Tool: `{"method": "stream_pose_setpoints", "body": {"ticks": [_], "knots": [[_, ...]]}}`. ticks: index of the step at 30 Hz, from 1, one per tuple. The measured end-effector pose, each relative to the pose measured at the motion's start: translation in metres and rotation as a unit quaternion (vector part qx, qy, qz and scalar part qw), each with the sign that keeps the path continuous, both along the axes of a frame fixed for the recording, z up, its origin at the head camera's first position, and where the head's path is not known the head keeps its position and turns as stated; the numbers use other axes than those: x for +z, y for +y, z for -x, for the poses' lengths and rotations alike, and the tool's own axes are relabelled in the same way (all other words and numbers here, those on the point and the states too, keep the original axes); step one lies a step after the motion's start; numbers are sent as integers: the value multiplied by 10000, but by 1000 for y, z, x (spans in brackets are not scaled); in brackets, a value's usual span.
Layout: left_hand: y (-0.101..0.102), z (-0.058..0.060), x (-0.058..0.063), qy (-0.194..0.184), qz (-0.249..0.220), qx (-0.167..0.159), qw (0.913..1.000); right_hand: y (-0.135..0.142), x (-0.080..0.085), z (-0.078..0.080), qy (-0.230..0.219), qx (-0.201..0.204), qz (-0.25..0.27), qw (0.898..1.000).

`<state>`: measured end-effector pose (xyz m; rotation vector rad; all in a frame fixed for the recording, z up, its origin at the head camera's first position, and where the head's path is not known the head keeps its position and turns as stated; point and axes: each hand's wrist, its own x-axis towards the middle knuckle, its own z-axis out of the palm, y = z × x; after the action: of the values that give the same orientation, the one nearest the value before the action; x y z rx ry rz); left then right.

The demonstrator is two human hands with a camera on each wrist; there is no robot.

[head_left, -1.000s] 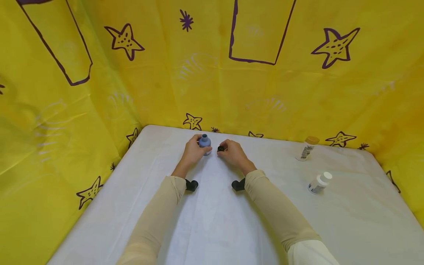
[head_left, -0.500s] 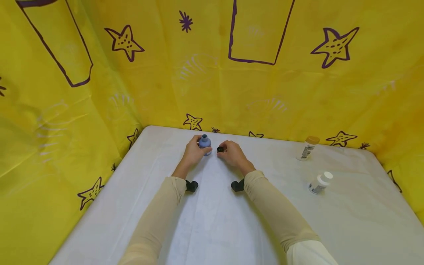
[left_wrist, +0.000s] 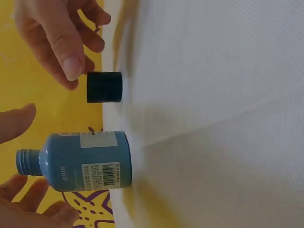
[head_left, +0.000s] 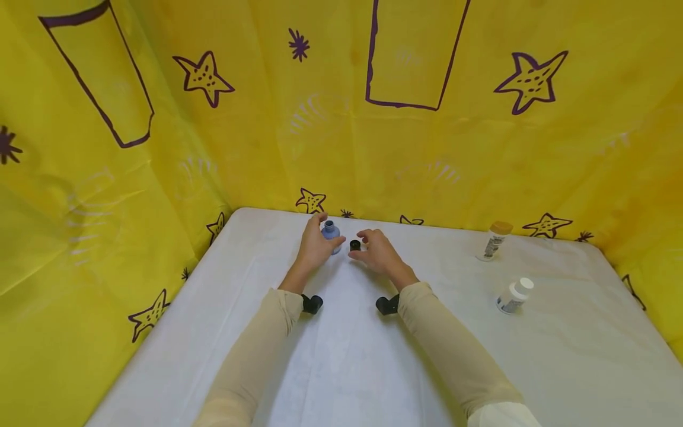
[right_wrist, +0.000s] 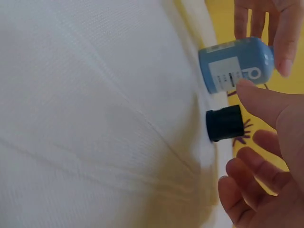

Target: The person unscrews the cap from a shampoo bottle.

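Observation:
A blue bottle (left_wrist: 90, 161) with a bare threaded neck stands upright on the white-covered table (head_left: 341, 367). My left hand (head_left: 313, 244) is spread around its upper part, thumb on one side and fingers on the other. In the left wrist view a gap shows between the thumb and the bottle. Right of the bottle, a black cap (right_wrist: 225, 123) stands on the table, apart from it. My right hand (head_left: 380, 252) hovers beside the cap with its thumb and fingers parted. Nothing is held in the right hand.
Farther right stand a clear bottle with an orange cap (head_left: 493, 241) and a white bottle with a white lid (head_left: 514, 295). Yellow cloth walls (head_left: 341, 154) with drawn starfish rise behind and at the sides. Black wrist mounts (head_left: 388, 305) sit under the sleeves.
My right hand has let go of the black cap, which now stands on the table. My left fingers have loosened from the blue bottle. The head view has tilted slightly upward.

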<state>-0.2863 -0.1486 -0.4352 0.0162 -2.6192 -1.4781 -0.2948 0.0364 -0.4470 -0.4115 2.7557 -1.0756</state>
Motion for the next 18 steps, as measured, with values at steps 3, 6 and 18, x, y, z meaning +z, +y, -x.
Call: {"method": "stream_pose_setpoints", "body": {"ticks": [3, 6, 18], "knots": [[3, -3, 6, 223, 384, 161, 9989, 7, 9, -8, 18, -9, 7, 10000], [7, -7, 9, 411, 717, 300, 9961, 17, 15, -14, -1, -27, 76, 10000], [34, -22, 22, 908, 902, -21, 9918, 83, 49, -41, 139, -297, 57, 9994]]}}
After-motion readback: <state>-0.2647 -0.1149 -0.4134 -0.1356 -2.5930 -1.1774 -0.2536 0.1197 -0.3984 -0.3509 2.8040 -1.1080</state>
